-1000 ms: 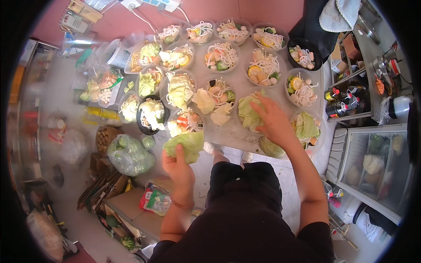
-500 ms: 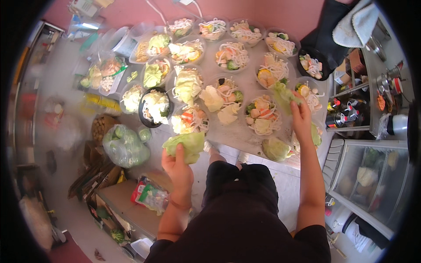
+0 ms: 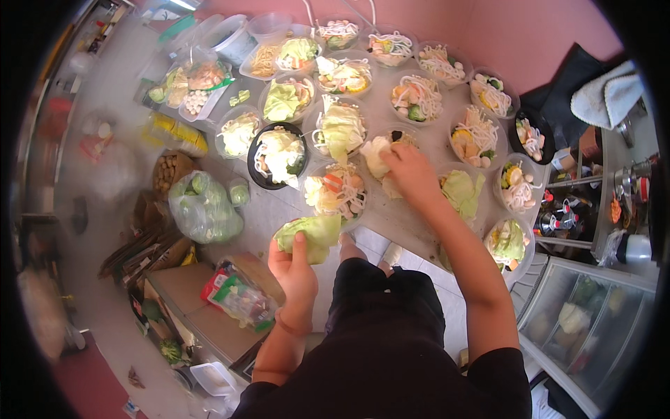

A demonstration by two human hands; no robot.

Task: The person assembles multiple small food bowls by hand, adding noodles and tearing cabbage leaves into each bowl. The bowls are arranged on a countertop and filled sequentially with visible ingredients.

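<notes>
My left hand [image 3: 293, 276] pinches a pale green cabbage leaf [image 3: 313, 236] in front of the table's near edge. My right hand [image 3: 410, 171] reaches over a clear bowl [image 3: 412, 134] in the middle of the table, its fingers closed on a pale cabbage leaf [image 3: 375, 155]; the hand hides much of that bowl. To the right of it, another bowl is topped with a green cabbage leaf [image 3: 462, 192]. Left of my right hand stands a clear bowl [image 3: 338, 192] of white strands, orange sticks and cabbage. Beyond it, a large leaf [image 3: 340, 129] covers a bowl.
Several more filled bowls crowd the table [image 3: 433, 157], among them a black bowl [image 3: 278, 155] at left and another black bowl [image 3: 532, 136] at right. A plastic bag of green vegetables [image 3: 204, 209] lies on the left. A glass-topped fridge [image 3: 593, 321] stands at right.
My right hand has left a green leaf on the right-hand bowl, moved left and taken hold of a leaf at the middle bowl. The left hand keeps its leaf. The view has shifted.
</notes>
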